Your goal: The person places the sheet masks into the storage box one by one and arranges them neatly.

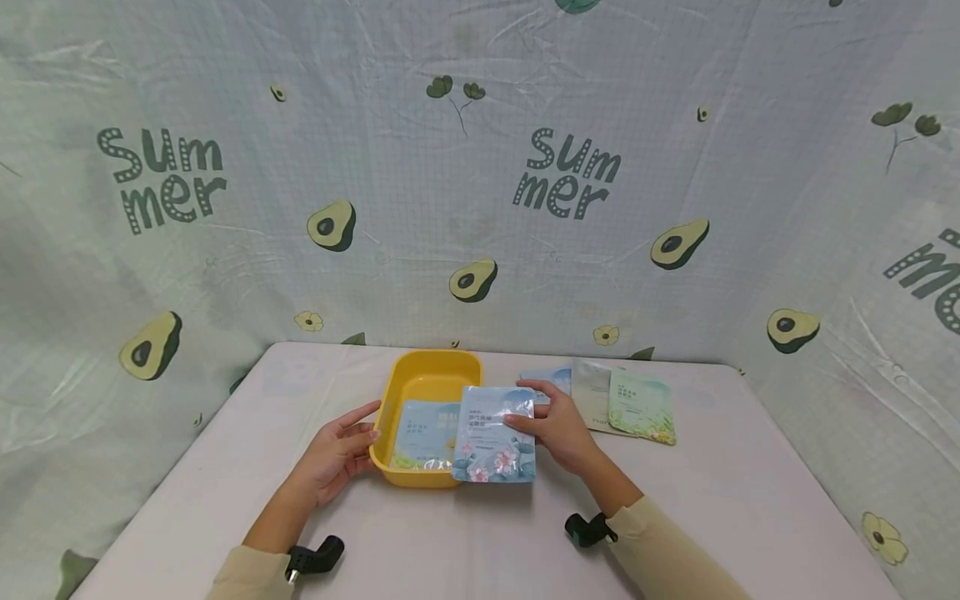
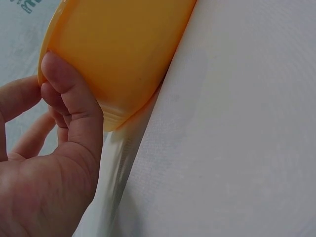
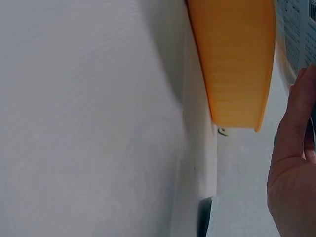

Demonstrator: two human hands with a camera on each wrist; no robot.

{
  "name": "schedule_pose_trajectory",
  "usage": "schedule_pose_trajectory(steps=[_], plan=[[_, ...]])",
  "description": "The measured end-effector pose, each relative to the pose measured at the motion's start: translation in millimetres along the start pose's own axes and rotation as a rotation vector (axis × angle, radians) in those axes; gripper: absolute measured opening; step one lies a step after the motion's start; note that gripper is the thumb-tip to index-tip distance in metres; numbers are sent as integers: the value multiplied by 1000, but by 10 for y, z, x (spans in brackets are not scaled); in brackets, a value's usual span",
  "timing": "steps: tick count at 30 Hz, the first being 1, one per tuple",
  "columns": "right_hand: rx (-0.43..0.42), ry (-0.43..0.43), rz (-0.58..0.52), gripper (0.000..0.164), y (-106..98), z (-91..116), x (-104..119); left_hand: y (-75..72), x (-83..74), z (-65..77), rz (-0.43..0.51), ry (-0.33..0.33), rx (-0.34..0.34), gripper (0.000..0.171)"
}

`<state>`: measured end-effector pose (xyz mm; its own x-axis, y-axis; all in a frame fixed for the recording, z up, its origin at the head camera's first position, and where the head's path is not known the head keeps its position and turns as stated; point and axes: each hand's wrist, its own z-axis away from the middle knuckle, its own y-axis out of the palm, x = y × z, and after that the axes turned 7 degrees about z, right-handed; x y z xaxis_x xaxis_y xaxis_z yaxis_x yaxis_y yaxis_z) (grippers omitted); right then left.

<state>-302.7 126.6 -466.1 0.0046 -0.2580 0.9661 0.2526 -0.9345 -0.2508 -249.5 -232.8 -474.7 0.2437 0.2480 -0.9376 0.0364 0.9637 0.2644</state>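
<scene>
A yellow plastic basin (image 1: 441,364) stands on the table, with a light blue sachet (image 1: 426,433) lying inside it. My left hand (image 1: 330,458) pinches the basin's left rim; in the left wrist view the thumb (image 2: 74,94) presses the outer wall. Between thumb and fingers, my right hand (image 1: 562,429) holds a blue face mask sachet (image 1: 487,442) with pink flowers. This sachet is upright, its printed front facing me, and overlaps the basin's right side. Its back, with small print (image 3: 291,29), shows in the right wrist view.
Right of the basin lie a green sachet (image 1: 641,404), a grey-beige sachet (image 1: 590,387) under it and a blue sachet (image 1: 543,375) partly behind my right hand. A patterned curtain (image 1: 405,217) hangs along the table's back edge.
</scene>
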Motion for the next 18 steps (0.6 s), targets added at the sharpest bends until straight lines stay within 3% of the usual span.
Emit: schedule_pose_trajectory(steps=[10, 18], plan=[[-3, 7, 13, 76, 148, -131, 78, 19, -20, 8, -12, -8, -14, 65], [-1, -5, 9, 74, 289, -239, 142, 13, -36, 17, 2, 6, 17, 68]])
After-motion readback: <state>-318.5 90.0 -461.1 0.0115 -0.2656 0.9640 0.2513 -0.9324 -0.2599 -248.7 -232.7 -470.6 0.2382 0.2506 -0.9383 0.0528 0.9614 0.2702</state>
